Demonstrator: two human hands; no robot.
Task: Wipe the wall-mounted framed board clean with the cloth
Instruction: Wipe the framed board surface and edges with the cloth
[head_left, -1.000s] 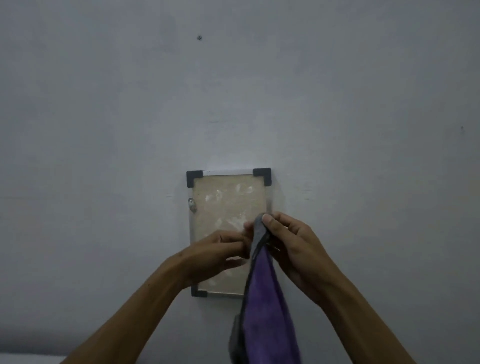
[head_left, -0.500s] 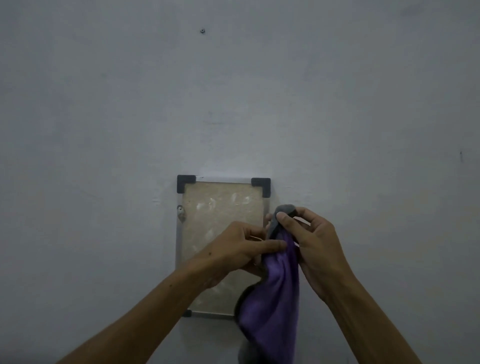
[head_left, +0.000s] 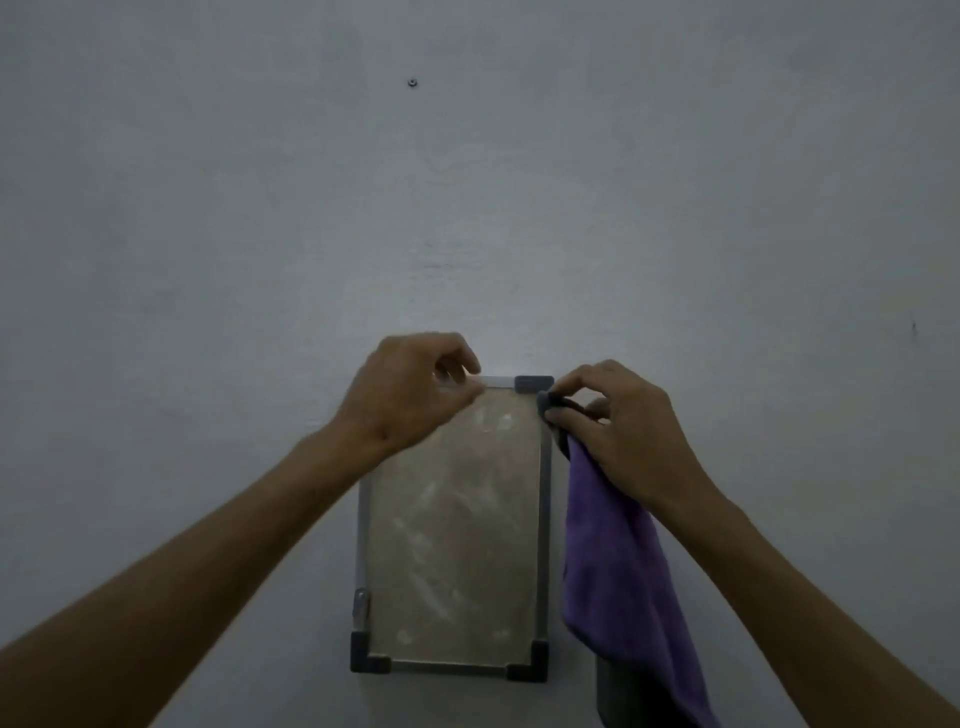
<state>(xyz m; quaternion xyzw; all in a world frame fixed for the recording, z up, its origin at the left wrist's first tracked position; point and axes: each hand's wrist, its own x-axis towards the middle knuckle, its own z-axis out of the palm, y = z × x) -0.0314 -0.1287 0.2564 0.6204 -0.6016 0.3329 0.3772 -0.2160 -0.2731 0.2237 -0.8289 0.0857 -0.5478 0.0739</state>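
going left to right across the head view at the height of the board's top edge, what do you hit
left hand → board's top right corner cap → cloth's grey tip → right hand

Smudged framed board (head_left: 457, 525), hanging purple cloth (head_left: 618, 571)

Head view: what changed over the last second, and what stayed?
The left hand let go of the cloth and rose to the board's top edge. The right hand also rose, to the top right corner, still pinching the cloth. The board stays smudged.
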